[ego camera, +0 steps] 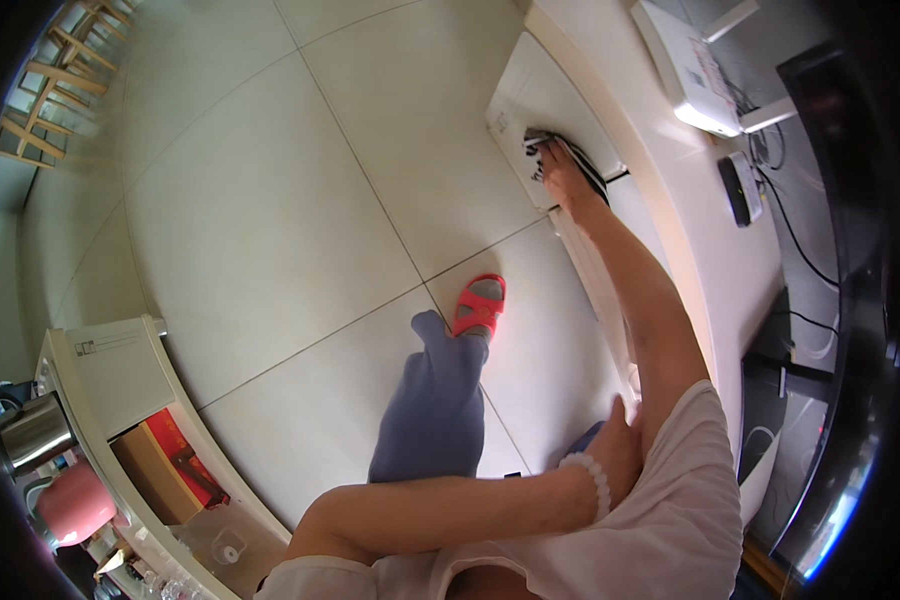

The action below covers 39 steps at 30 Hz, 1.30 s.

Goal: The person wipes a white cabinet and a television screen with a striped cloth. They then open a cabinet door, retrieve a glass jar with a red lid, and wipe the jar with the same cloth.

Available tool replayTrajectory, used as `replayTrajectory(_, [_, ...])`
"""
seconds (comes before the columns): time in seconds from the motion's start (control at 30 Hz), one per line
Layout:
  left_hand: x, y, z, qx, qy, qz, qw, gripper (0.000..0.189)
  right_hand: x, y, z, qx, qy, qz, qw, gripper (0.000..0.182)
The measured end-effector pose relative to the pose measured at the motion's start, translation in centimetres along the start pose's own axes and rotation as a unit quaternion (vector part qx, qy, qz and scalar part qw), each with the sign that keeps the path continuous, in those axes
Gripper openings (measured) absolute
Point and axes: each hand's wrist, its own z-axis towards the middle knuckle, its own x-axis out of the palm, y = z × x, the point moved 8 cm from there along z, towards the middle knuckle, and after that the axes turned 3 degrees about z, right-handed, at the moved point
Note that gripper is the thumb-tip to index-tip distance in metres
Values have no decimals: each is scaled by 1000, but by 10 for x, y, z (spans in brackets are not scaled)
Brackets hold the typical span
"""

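My right hand [564, 176] presses a black-and-white striped cloth [589, 169] against a white front panel [514, 97] of a low cabinet. The cloth lies bunched under its fingers. My left hand [616, 446], with a pale bead bracelet at the wrist, is low by the cabinet's side, next to my right upper arm. Its thumb points up, and the arm partly hides the other fingers, so what it holds or touches cannot be made out. Beside the cabinet, a foot in a red sandal [480, 306] stands on the tiled floor [270, 225].
A white router [686, 71] with antennas and a small black-and-white box [740, 189] rest on the cabinet top [690, 195], near cables and a television [859, 247]. At left, a sideboard [225, 480] carries a steel kettle [37, 433] and pink jug [82, 504]. Wooden chairs [52, 97] stand far off.
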Motion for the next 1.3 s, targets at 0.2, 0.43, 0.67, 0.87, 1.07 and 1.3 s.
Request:
replayTrajectory(0.2, [-4,4,13,-126,-42,131,982,40,-102,-65,-9,70,-92,8,993,41])
replayTrajectory(0.43, [11,-7,42,-159,31,201,966,42,-100,-57,-81,77,-50,6,996,43])
replayTrajectory(0.67, [11,-21,37,-70,54,83,993,47,-108,-30,-169,46,-8,7,999,38])
replayTrajectory(0.87, [2,-33,20,-34,-3,149,988,50,-96,-13,-265,38,17,62,997,40])
replayTrajectory(1.07, [2,-29,6,-8,-44,149,988,51,-92,12,-394,25,139,149,979,33])
replayTrajectory(1.3, [-4,-21,-6,6,27,164,986,32,-84,17,-419,7,146,122,982,33])
